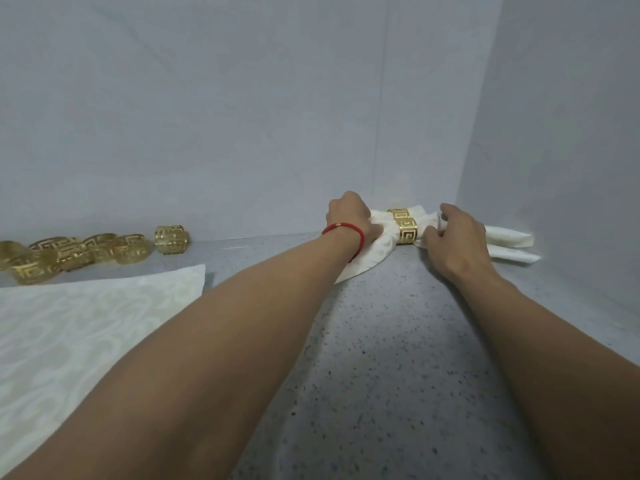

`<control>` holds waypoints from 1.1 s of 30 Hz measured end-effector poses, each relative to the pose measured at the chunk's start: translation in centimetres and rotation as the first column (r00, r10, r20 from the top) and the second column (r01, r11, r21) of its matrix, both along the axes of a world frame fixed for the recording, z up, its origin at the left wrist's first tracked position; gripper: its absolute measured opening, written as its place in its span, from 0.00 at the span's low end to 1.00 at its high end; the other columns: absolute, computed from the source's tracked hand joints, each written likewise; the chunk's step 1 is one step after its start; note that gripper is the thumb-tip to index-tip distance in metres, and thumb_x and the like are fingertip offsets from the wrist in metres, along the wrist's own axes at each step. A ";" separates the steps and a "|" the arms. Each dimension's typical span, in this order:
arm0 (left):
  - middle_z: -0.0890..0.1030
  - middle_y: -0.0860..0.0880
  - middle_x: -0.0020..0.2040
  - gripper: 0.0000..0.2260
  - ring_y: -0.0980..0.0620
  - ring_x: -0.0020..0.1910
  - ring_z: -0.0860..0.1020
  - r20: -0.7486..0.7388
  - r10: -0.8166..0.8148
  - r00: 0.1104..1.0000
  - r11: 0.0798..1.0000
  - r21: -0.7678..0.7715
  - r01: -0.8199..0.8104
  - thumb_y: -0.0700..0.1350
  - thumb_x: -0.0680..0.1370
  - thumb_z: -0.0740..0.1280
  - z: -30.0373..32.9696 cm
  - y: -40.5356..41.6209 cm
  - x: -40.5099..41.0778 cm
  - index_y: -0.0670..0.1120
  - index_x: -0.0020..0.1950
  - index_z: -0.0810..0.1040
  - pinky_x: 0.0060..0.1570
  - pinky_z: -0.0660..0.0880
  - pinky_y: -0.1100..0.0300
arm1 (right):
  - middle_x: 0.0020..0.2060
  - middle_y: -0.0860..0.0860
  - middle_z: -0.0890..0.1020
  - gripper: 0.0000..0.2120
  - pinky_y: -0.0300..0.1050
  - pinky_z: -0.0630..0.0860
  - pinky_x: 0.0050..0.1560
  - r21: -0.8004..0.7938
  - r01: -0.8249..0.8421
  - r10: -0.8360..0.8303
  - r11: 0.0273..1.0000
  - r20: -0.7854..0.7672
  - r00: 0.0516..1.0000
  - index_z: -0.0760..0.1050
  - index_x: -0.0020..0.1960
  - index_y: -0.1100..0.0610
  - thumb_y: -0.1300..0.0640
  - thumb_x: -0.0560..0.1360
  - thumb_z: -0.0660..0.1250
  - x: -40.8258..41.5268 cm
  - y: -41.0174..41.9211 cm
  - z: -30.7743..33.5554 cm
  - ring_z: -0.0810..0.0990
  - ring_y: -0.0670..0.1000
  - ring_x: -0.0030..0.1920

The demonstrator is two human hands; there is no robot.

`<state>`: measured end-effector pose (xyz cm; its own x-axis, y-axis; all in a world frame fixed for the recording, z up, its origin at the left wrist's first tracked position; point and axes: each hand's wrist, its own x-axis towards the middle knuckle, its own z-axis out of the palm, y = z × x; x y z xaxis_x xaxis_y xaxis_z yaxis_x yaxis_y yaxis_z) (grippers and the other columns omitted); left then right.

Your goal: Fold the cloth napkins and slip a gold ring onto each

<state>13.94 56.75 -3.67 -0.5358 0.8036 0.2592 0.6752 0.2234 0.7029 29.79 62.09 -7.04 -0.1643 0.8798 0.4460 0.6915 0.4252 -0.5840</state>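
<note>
Left hand [349, 216] grip bunches the ringed napkin [381, 237] left of its gold ring [407, 230], right hand [457, 237] pinches right of the ring, likely parking it beside the finished one against the wall.

Both bare forearms stretch forward toward the ringed napkin [384, 244]. The left hand [351, 220], knuckles up, fingers curled, grips that napkin's near-left end; a red cord [343, 233] circles its wrist. The right hand [453, 237] rests fingers bent on the napkin's right end.
</note>
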 end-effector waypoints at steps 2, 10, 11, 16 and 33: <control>0.76 0.43 0.60 0.13 0.44 0.57 0.78 0.001 0.007 1.000 0.999 0.035 -0.007 0.41 0.76 0.69 0.1 -1.3 0.0 0.43 0.60 0.79 0.58 0.76 0.57 | 0.68 0.59 0.72 0.22 0.55 0.71 0.64 0.039 0.005 -0.005 0.999 -0.004 1.000 0.67 0.74 0.60 0.60 0.81 0.62 0.2 -1.2 -0.1 0.75 0.61 0.62; 0.77 0.46 0.58 0.18 0.47 0.60 0.73 -0.323 -0.067 0.944 0.992 0.080 0.098 0.33 0.73 0.61 1.7 -16.5 -2.3 0.44 0.60 0.79 0.57 0.70 0.59 | 0.59 0.53 0.77 0.15 0.51 0.75 0.41 0.276 -0.175 0.075 0.945 0.337 0.939 0.74 0.65 0.54 0.58 0.78 0.63 -1.4 -13.2 0.5 0.80 0.59 0.47; 0.76 0.47 0.58 0.18 0.47 0.60 0.72 -0.351 -0.063 0.934 0.992 0.081 0.097 0.33 0.73 0.62 1.4 -18.9 -2.9 0.45 0.60 0.78 0.57 0.70 0.58 | 0.57 0.52 0.78 0.15 0.50 0.75 0.43 0.278 -0.247 0.146 0.928 0.338 0.930 0.75 0.64 0.53 0.57 0.79 0.64 -1.8 -16.0 0.5 0.80 0.57 0.47; 0.75 0.48 0.57 0.15 0.48 0.61 0.69 -0.333 0.047 0.942 0.999 0.003 -0.049 0.37 0.74 0.64 0.6 -32.6 -5.9 0.47 0.58 0.78 0.54 0.65 0.64 | 0.50 0.44 0.80 0.09 0.46 0.77 0.53 0.130 -0.630 0.582 0.765 0.276 0.764 0.78 0.61 0.48 0.51 0.82 0.65 -5.3 -29.5 0.4 0.77 0.45 0.49; 0.68 0.58 0.53 0.24 0.55 0.55 0.69 -0.393 -0.164 0.905 0.951 -0.305 0.040 0.68 0.72 0.59 -1.9 -59.5 -3.9 0.54 0.58 0.70 0.56 0.65 0.59 | 0.36 0.46 0.79 0.10 0.43 0.71 0.40 -0.248 -0.601 0.642 0.760 0.428 0.636 0.77 0.40 0.54 0.51 0.76 0.73 -11.1 -40.8 6.6 0.76 0.47 0.37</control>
<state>10.00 -2.75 -5.55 -0.3425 0.9202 0.1898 0.9179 0.2846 0.2765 18.71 21.34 -0.48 -0.8491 0.5189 0.0991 0.4675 0.8254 -0.3165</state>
